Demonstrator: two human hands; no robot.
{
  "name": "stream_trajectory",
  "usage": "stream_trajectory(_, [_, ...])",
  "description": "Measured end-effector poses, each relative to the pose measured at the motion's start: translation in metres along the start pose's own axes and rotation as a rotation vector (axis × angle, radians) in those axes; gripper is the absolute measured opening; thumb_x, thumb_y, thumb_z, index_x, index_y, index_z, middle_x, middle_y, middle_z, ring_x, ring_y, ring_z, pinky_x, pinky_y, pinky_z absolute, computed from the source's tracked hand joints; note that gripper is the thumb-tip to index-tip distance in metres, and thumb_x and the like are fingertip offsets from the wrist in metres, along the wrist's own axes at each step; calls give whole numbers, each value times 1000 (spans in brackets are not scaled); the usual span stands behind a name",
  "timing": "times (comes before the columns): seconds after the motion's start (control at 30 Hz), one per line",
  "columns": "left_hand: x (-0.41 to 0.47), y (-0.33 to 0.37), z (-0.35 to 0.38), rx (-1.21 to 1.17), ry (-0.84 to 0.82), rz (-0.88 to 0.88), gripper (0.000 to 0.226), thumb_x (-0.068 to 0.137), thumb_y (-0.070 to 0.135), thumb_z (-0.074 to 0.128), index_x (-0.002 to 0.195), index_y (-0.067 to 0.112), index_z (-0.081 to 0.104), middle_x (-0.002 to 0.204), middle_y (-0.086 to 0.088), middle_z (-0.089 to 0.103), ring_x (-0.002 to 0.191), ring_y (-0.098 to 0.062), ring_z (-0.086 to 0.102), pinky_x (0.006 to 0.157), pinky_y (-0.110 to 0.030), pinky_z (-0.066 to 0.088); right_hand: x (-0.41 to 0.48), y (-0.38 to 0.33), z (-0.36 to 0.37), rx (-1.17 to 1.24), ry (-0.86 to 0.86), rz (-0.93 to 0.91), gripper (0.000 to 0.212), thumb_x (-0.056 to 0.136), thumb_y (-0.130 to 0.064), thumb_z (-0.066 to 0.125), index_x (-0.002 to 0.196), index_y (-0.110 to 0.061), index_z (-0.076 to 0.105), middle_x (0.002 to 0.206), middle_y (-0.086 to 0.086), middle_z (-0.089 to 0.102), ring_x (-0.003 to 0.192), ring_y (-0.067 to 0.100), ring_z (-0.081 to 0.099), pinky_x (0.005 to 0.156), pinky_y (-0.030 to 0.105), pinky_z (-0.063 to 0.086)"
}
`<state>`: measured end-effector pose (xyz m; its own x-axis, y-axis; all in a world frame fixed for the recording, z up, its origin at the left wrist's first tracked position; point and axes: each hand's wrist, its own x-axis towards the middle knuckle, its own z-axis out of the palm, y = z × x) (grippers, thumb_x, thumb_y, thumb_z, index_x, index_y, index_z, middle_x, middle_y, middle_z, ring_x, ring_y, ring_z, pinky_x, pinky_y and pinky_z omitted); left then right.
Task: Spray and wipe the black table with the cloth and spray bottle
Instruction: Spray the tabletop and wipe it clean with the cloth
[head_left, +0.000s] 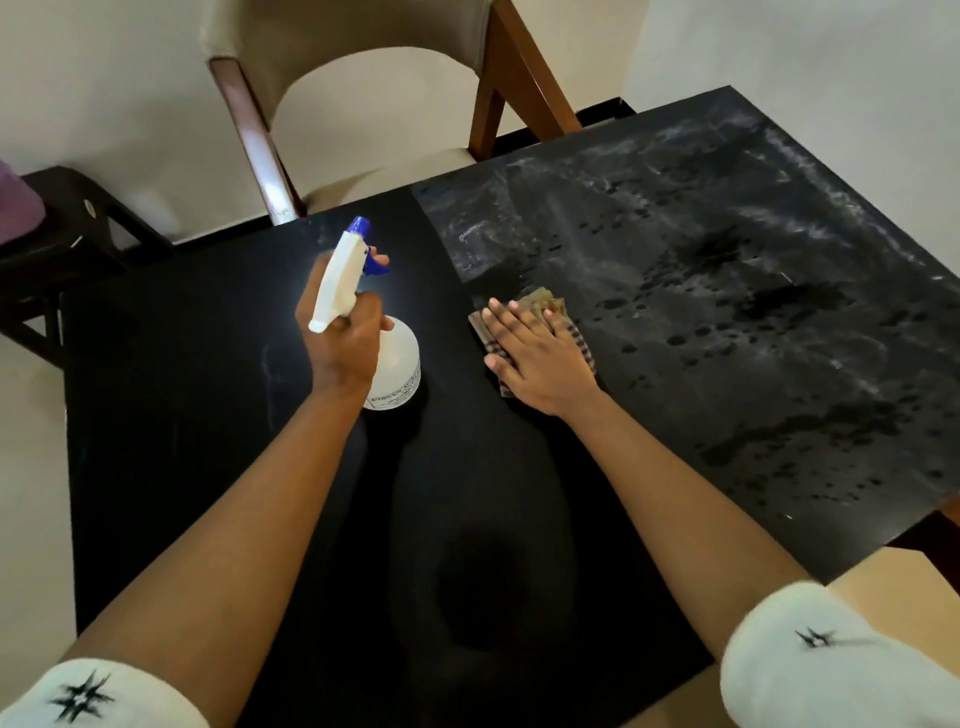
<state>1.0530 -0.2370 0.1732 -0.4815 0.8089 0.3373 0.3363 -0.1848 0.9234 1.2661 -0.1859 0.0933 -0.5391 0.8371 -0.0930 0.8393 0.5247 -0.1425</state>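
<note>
Spray bottle (399, 364): white, with a blue nozzle (359, 226) and a blue trigger (375, 265). Sits over the middle of the black table (208, 415), a little left of centre, tilted with the nozzle pointing to the far side. Cannot tell if its base touches the tabletop.

Left hand (343, 338): wrapped round the bottle's neck, one finger hooked over the trigger.

Cloth (543, 300): checked, brownish, folded small. Lies flat on the table just right of the bottle and apart from it. It is at the near-left corner of the wet patch.

Right hand (535, 353): laid palm down on the cloth, fingers straight and spread, pressing it to the surface. Cloth edges show beyond the fingertips and to the right of the hand.

Table surface: right and far-right part is greyish, covered in whitish smears (810, 171) and many dark droplets (691, 332). Left and near parts are plain, even black, with one faint pale streak (267, 364) left of the bottle.

Sleeves: white cuffs pushed up on both forearms, each with a black star mark, left (104, 696), right (821, 654).

Surroundings: cream chair (363, 62) with brown wooden legs at the far side of the table. Dark stool (67, 208) at far left, with something purple (18, 202) on it at the frame edge. Pale floor.
</note>
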Motion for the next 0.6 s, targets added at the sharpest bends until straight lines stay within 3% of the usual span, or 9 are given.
stream_trajectory(0.13, [1,-2,1,-12,12,-13,40,78,3,50,116,-7,55,96,-19,61,60,-11,60,53,-14,49,-63,4,11,1,29,5,62,97,-50,21,153,-26,17,160,-8,14,147,12,12,117,39,5])
stream_trajectory(0.27, [2,-3,3,-3,17,-22,41,79,4,52,118,-8,54,98,-20,61,67,-7,63,56,-13,51,-97,10,17,-16,14,7,62,97,-52,24,153,-29,11,160,-10,9,147,10,9,117,40,7])
stream_trajectory(0.47, [6,-6,5,-22,36,-51,42,77,3,52,117,-9,54,95,-25,60,63,-5,63,55,-14,50,2,5,5,-19,35,53,64,93,-53,23,151,-26,26,158,-8,22,145,13,21,116,42,10])
stream_trajectory(0.6, [5,-7,6,-31,51,-40,38,78,0,52,116,-3,54,91,-15,59,63,-1,63,56,-10,49,80,9,-6,-3,2,67,60,98,-50,26,153,-28,16,161,-9,12,147,12,12,117,42,4])
